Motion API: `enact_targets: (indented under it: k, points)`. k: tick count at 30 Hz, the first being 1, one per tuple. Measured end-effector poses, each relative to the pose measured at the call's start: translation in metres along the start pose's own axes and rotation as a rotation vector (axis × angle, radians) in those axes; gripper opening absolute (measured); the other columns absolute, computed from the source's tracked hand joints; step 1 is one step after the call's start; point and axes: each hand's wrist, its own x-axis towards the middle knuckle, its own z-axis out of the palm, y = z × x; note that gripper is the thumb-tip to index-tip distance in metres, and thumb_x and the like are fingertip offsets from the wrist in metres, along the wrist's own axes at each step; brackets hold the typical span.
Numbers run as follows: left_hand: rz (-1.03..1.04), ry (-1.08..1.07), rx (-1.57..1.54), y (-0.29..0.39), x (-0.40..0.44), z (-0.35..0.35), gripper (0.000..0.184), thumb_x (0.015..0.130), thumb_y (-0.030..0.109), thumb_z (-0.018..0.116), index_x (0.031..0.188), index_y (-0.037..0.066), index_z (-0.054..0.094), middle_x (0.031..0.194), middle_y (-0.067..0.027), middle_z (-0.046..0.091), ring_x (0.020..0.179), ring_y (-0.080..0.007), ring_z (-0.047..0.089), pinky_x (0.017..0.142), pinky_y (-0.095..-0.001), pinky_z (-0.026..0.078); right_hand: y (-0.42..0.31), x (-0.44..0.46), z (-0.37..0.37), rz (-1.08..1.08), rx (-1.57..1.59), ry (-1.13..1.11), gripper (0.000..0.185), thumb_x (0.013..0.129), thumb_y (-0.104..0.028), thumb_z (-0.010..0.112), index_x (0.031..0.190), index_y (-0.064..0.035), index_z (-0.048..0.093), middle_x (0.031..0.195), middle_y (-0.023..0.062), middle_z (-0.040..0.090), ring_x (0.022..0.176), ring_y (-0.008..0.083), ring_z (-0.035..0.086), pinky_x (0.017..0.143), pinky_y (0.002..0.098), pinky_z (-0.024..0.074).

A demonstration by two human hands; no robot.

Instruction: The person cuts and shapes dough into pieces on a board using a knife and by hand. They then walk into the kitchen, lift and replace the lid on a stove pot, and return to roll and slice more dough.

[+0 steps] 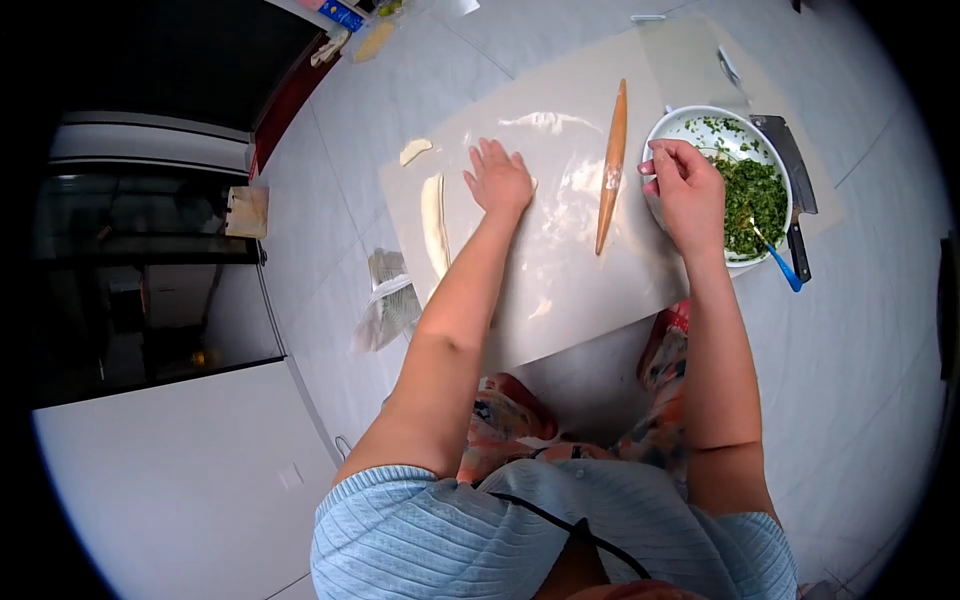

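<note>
My left hand (500,182) lies palm down on the floured mat (560,300), fingers stretched out and apart. A bit of something pale shows at its right edge; what is under the palm is hidden. Left of it are a long strip of dough (435,225), partly behind my forearm, and a small dough piece (415,151). My right hand (688,195) is over the near left rim of a white bowl (718,110) holding chopped green filling (755,190). Its fingers are curled together, and I cannot make out anything in them. Between my hands lies a tapered wooden rolling pin (613,165).
A cleaver (790,165) with a black handle lies against the bowl's right side. A blue-handled spoon (785,265) leans out of the bowl. A crumpled clear plastic bag (388,310) sits on the tiled floor left of the mat. Dark cabinets stand at far left.
</note>
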Motion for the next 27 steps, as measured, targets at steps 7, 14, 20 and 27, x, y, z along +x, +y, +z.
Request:
enact_targets:
  k: [7, 14, 20, 27]
  points:
    - [0.272, -0.021, 0.012, 0.028, -0.083, -0.014, 0.057, 0.098, 0.035, 0.043, 0.144, 0.002, 0.04, 0.155, -0.016, 0.03, 0.145, -0.0344, 0.022, 0.115, -0.0546, 0.02, -0.002, 0.016, -0.055, -0.1, 0.103, 0.162, 0.022, 0.096, -0.013, 0.056, 0.109, -0.0018, 0.068, 0.084, 0.0069, 0.07, 0.068, 0.0088, 0.063, 0.063, 0.0214, 0.0482]
    - [0.383, 0.012, 0.075, 0.02, -0.107, -0.025, 0.054, 0.097, 0.036, 0.045, 0.142, 0.005, 0.045, 0.153, -0.0169, 0.034, 0.144, -0.0358, 0.026, 0.115, -0.0547, 0.021, -0.004, 0.013, -0.162, -0.189, 0.032, 0.514, 0.022, 0.096, -0.01, 0.054, 0.111, 0.0002, 0.066, 0.09, 0.008, 0.072, 0.075, 0.0096, 0.064, 0.069, 0.0231, 0.0505]
    - [-0.034, 0.036, -0.063, -0.048, 0.001, -0.011, 0.055, 0.1, 0.04, 0.039, 0.138, 0.001, 0.046, 0.15, -0.0195, 0.038, 0.143, -0.0347, 0.027, 0.114, -0.0541, 0.023, 0.077, 0.04, -0.274, -0.051, -0.272, 0.73, 0.034, 0.088, -0.015, 0.06, 0.118, -0.0006, 0.064, 0.102, 0.015, 0.071, 0.089, 0.0192, 0.067, 0.081, 0.0318, 0.051]
    - [0.225, 0.096, 0.031, -0.058, -0.13, -0.053, 0.047, 0.093, 0.029, 0.056, 0.129, -0.001, 0.049, 0.138, -0.021, 0.049, 0.131, -0.0389, 0.042, 0.107, -0.0539, 0.031, 0.177, 0.066, -0.285, 0.293, -0.859, 0.24, 0.062, 0.079, -0.019, 0.063, 0.135, 0.0021, 0.048, 0.124, 0.0292, 0.059, 0.116, 0.0402, 0.058, 0.1, 0.0419, 0.045]
